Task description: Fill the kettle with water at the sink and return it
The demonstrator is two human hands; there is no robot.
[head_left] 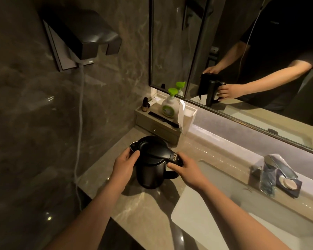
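A black electric kettle (152,170) stands upright on the beige marble counter (145,204), left of the white sink (215,213). Its lid is down and its spout points to the far left. My left hand (126,164) presses against the kettle's left side just under the spout rim. My right hand (185,170) is wrapped around the top of the handle, with the thumb by the lid catch. The chrome tap (271,170) rises behind the basin on the right.
A beige amenity box (157,129) behind the kettle holds a green-capped soap bottle (169,105), a small brown bottle (145,104) and a black comb (163,119). A wall-mounted dark hair-dryer unit (83,38) trails a grey cord down the left wall. A soap dish (289,184) lies by the tap.
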